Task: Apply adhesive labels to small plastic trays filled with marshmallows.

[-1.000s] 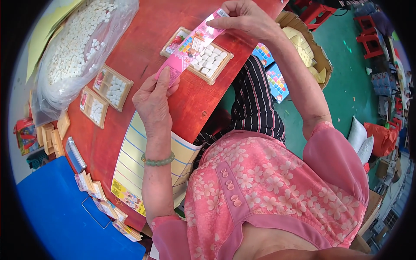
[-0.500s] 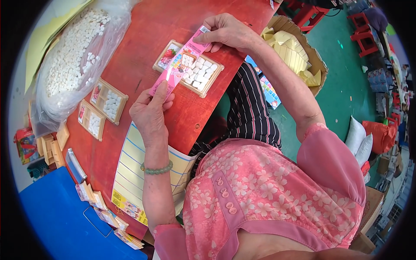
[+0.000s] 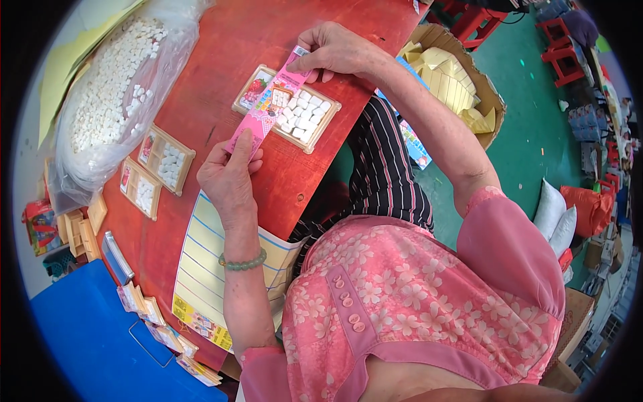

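Observation:
A long pink printed paper strip (image 3: pixel 262 115) is stretched slantwise between my hands. My left hand (image 3: pixel 231 175) pinches its lower end between thumb and fingers, and my right hand (image 3: pixel 335 50) grips the upper end. The strip lies across a shallow wooden tray (image 3: pixel 325 134), covering its middle part. White candy-like pieces (image 3: pixel 305 115) fill the tray's right side, and a strawberry picture (image 3: pixel 254 89) shows at its left. Whether the strip touches the tray I cannot tell.
Two similar wooden trays (image 3: pixel 175 145) with white pieces sit at the left on the red table (image 3: pixel 221 40). Behind them lies a clear bag of white pieces (image 3: pixel 114 87). Lined yellow sheets (image 3: pixel 207 248) hang over the near edge. A cardboard box (image 3: pixel 495 100) stands at the right.
Both hands and the strip have shifted slightly left. The tray under the strip has also moved a little to the left.

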Tool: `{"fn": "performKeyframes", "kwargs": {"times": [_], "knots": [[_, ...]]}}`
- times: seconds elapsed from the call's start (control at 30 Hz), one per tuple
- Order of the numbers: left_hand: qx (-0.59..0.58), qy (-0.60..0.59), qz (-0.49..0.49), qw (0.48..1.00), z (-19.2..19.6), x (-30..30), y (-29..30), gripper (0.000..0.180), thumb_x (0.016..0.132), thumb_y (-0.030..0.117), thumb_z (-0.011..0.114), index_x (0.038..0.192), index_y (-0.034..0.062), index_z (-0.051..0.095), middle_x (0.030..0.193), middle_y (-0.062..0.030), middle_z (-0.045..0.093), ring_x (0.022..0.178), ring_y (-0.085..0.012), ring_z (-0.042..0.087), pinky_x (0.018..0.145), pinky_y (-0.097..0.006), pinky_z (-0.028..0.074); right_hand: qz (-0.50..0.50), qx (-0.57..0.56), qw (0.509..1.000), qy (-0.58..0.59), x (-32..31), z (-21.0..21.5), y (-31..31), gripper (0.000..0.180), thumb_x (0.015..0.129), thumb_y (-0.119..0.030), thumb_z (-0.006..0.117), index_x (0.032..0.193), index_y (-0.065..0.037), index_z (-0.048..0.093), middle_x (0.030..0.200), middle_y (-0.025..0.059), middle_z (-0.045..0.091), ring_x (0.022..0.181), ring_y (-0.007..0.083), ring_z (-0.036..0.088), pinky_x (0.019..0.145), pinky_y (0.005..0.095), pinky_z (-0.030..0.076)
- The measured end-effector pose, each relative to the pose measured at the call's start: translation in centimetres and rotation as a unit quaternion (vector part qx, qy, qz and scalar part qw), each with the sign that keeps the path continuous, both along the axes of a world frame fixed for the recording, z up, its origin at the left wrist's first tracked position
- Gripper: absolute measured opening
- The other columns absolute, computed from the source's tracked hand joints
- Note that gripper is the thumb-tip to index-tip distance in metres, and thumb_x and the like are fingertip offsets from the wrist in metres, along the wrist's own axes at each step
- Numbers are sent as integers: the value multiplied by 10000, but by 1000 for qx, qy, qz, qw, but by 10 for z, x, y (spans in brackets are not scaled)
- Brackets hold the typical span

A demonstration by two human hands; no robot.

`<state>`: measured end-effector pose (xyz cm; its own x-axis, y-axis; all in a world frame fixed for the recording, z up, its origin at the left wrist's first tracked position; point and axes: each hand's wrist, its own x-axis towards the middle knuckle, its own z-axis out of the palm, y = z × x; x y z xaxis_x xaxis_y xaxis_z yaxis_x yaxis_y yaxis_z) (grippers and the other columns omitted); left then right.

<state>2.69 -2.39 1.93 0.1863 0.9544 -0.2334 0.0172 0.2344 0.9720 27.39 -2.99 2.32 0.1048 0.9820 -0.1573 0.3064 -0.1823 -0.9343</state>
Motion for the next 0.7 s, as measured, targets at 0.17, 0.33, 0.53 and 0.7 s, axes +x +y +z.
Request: {"fn": "performKeyframes", "kwargs": {"times": [0.17, 0.33, 0.53, 0.7], "knots": [[-4, 0, 19, 1000, 1, 3, 2, 145, 798, 125, 722, 787, -4, 656, 697, -61, 642, 574, -86, 611, 499, -178, 501, -3, -28, 1000, 13, 1, 1, 4, 211, 814, -215, 704, 727, -46, 613, 654, 29, 638, 583, 42, 608, 455, 155, 444], [0, 9, 15, 1000, 2, 2, 1, 140, 798, 121, 720, 785, -1, 654, 692, -59, 639, 576, -87, 611, 504, -177, 501, 5, -16, 1000, -1, -1, 3, 3, 218, 813, -221, 705, 728, -45, 611, 652, 28, 636, 580, 39, 606, 453, 153, 442], [0, 3, 14, 1000, 1, 3, 1, 148, 797, 125, 720, 789, -6, 649, 703, -56, 639, 582, -86, 612, 510, -174, 500, -2, -20, 1000, -12, 0, 1, 4, 220, 811, -221, 708, 727, -44, 607, 655, 30, 635, 577, 43, 606, 448, 155, 438], [9, 24, 9, 1000, 0, 2, 2, 162, 798, 133, 720, 789, -11, 647, 711, -51, 635, 583, -79, 606, 511, -170, 497, -6, -20, 1000, -12, -2, 1, 5, 209, 808, -210, 709, 727, -48, 605, 646, 28, 629, 569, 47, 604, 443, 154, 432]]}}
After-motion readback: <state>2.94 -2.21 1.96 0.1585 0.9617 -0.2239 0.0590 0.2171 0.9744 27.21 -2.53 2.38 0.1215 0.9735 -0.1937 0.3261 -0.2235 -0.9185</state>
